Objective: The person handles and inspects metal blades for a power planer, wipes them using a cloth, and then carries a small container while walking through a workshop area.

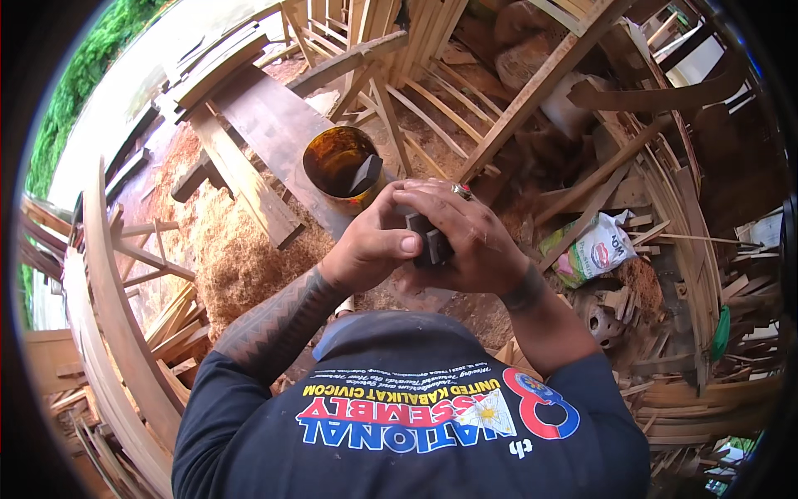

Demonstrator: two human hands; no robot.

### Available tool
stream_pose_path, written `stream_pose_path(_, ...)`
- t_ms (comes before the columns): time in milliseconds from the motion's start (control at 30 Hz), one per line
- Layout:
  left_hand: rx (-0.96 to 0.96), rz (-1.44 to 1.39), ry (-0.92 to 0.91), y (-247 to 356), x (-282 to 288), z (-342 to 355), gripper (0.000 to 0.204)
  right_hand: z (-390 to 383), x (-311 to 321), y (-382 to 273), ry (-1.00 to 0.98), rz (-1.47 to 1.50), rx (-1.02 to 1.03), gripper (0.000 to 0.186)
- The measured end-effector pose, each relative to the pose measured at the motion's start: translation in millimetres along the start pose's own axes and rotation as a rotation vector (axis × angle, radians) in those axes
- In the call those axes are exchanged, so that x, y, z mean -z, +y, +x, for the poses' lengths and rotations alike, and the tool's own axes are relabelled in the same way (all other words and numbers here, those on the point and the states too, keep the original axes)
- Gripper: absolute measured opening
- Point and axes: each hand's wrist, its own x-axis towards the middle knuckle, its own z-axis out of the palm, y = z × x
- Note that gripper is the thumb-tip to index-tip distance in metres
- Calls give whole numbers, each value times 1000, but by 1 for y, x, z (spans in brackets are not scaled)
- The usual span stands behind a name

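In front of my chest both hands are cupped together around a small dark grey block (432,243). My left hand (374,237) is closed, its thumb resting against the block's near side. Curled over the other side is my right hand (478,237), with a ring on one finger; its fingers overlap the left ones. A line across the dark shape could mean two pieces pressed together, but I cannot tell. Just beyond my hands stands a round container (320,154) with a stained, brownish inside. Another dark flat-sided block (366,175) leans in its mouth.
A wide plank (270,125) runs away under the container. Sawdust (249,258) is heaped to the left, near a loose board (241,175). Ahead, wooden frames and slats (440,108) stand upright. A printed plastic bag (594,249) and stacked timber strips (677,224) lie to the right.
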Motion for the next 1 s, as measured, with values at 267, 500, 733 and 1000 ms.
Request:
stream_pose_path(267,73,-61,1,-4,6,-2,99,0,-2,2,-1,-117,82,82)
stream_pose_path(500,89,-88,4,-13,16,-5,96,-3,-4,2,-42,-94,50,81)
stream_pose_path(733,74,-218,-147,-12,14,-5,91,6,3,-8,-1,-28,36,84)
stream_pose_path(1000,43,-103,-56,-7,13,-4,110,-7,3,-6,-151,-118,-118,84)
